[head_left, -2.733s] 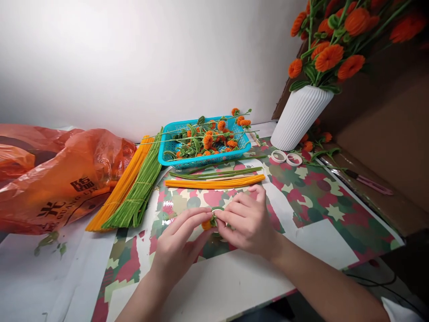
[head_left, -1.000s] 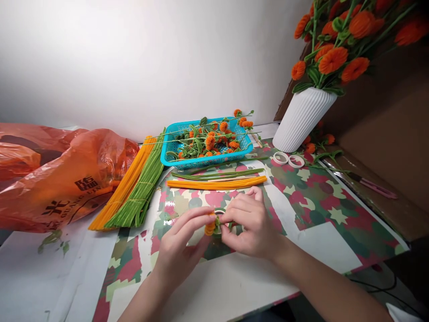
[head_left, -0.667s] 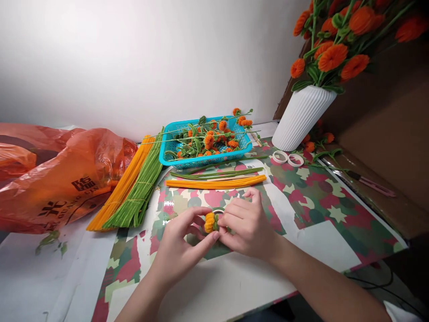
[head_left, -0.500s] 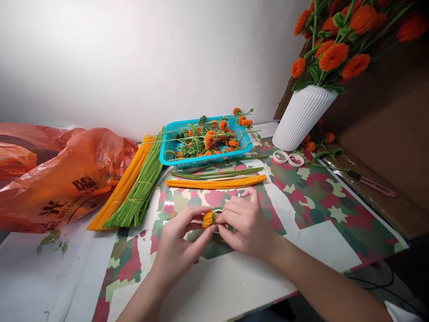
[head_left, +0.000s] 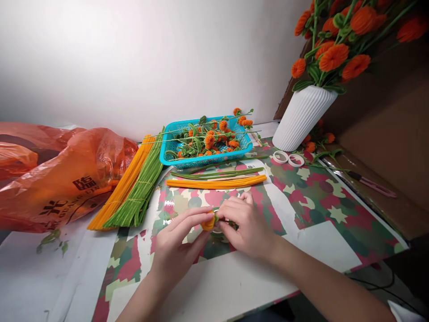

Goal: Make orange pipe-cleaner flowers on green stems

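Between both hands is a small yellow-orange pipe-cleaner flower with a green base. My left hand is closed on its fluffy head, fingers above and thumb below. My right hand pinches the green base at the flower's right side; its fingertips partly cover the stem. Just behind and under the right fingers shows part of a roll of tape, mostly hidden. Beyond the hands lie a row of orange-yellow pipe cleaners and several green ones.
A blue basket holds orange flowers and leaves. Bundles of yellow and green pipe cleaners lie left, beside a red plastic bag. Right are a white vase, two tape rolls and a pink cutter.
The left fingers have shifted further over the flower head, hiding more of it. The right fingers have drawn closer together at the flower's base.
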{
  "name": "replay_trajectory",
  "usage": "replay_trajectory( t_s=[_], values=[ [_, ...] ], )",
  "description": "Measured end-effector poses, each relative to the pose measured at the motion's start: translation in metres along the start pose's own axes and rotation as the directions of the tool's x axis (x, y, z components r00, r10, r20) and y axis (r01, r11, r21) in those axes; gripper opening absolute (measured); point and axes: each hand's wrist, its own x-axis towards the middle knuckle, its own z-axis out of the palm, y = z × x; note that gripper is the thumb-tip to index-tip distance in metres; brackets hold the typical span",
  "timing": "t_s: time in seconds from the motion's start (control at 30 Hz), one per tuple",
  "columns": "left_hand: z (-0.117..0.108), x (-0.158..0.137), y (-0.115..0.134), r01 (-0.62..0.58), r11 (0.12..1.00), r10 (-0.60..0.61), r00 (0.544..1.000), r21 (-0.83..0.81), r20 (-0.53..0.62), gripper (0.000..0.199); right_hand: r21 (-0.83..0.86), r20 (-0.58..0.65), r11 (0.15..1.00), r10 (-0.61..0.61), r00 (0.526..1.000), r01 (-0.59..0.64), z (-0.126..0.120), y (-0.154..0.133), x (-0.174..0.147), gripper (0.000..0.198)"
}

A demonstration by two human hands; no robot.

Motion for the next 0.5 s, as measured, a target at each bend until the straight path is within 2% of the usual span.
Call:
replay_trajectory(
  t_s=[0.2, 0.33, 0.5],
  values=[
    [-0.0031, -0.0034, -0.0010, 0.146, 0.967, -0.143, 0.989, -0.208, 0.032, 0.041, 0.185, 0.043, 0.983, -0.027, 0.999, 0.019, -0.0048, -0.0025, -0.0001, 0.014],
    [-0.0032, -0.0027, 0.0009, 0.164, 0.935, -0.162, 0.986, -0.314, 0.032, 0.040, 0.232, 0.050, 0.972, -0.043, 0.998, 0.031, -0.0043, -0.0008, -0.0012, 0.017],
    [-0.0046, -0.0031, 0.0033, 0.164, 0.921, -0.162, 0.986, -0.353, 0.036, 0.046, 0.278, -0.018, 0.958, -0.063, 0.998, 0.066, 0.0003, 0.0045, -0.0027, 0.017]
  ],
)
